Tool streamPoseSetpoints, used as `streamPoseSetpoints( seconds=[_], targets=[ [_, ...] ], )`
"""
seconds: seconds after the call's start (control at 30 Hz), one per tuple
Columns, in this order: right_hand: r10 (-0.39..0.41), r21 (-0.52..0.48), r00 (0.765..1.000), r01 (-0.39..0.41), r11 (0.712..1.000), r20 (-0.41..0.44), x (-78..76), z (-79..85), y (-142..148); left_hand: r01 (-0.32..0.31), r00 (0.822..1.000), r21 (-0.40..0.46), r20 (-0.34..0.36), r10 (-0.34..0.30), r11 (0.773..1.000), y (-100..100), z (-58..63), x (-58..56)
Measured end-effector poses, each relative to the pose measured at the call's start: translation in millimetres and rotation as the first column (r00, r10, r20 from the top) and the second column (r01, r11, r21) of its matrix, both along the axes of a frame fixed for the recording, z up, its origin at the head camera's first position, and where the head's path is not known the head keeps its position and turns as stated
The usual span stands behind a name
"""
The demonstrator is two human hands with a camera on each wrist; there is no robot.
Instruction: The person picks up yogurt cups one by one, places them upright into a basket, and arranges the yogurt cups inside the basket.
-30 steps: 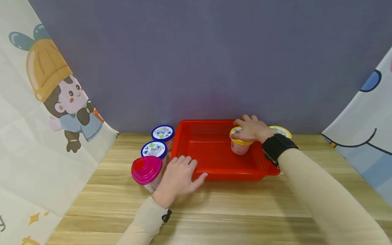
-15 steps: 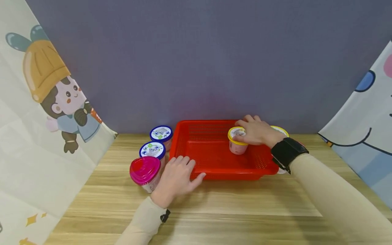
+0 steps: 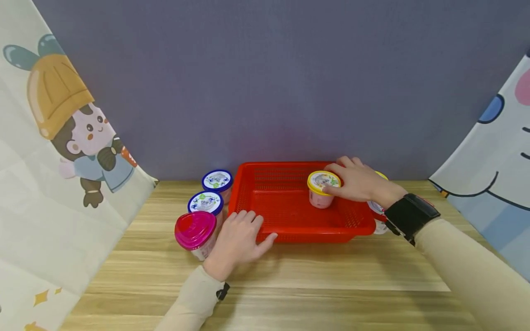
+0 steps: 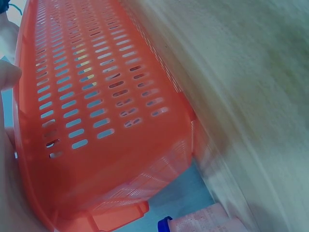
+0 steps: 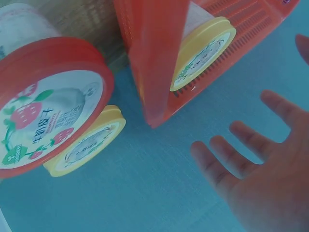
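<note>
A small tub with a yellow lid (image 3: 319,180) stands upright inside the red plastic basket (image 3: 285,236), near its right end. My right hand (image 3: 356,181) is at the tub's right side, with the thumb overlapping the lid's edge in the head view. In the right wrist view, the fingers (image 5: 248,166) are spread apart and away from the tub. My left hand (image 3: 238,239) rests on the basket's front left corner, its thumb stretched out to the right. From the left wrist, the basket's slotted front wall shows close up, and most of the fingers are hidden.
Left of the basket stand two blue-lidded tubs (image 3: 205,202) and a tub with a pink heart-shaped lid (image 3: 195,230). To its right are a red-lidded tub (image 5: 53,106) and another yellow-lidded tub (image 5: 89,145), partly behind my right wrist. A grey partition (image 3: 265,82) rises behind.
My right hand has loosened from the yellow-lidded tub and shifted right, uncovering more of its lid. The tub stays in the basket. My left hand holds its place at the corner.
</note>
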State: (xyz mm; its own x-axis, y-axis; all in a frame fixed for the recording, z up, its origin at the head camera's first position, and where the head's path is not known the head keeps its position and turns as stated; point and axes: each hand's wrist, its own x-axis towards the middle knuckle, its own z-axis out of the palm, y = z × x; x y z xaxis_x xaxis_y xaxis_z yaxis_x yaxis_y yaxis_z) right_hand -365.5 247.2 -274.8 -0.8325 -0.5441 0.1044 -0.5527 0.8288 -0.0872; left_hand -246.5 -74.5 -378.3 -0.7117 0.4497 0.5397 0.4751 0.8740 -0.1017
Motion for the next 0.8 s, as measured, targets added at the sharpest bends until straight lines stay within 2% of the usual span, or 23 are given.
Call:
streamPoseSetpoints(
  seconds=[0.53, 0.8],
  targets=[
    [-0.002, 0.005, 0.999, 0.002, 1.0, -0.037, 25.5, 5.2, 24, -0.004, 1.0, -0.001, 0.01, 0.004, 1.0, -1, 0.1, -0.1],
    [-0.069, -0.011, 0.998, 0.069, 0.998, -0.005, 29.8, 3.5, 41, 0.014, 1.0, 0.013, 0.001, -0.014, 1.0, -1, -1.6, -1.8]
  ],
)
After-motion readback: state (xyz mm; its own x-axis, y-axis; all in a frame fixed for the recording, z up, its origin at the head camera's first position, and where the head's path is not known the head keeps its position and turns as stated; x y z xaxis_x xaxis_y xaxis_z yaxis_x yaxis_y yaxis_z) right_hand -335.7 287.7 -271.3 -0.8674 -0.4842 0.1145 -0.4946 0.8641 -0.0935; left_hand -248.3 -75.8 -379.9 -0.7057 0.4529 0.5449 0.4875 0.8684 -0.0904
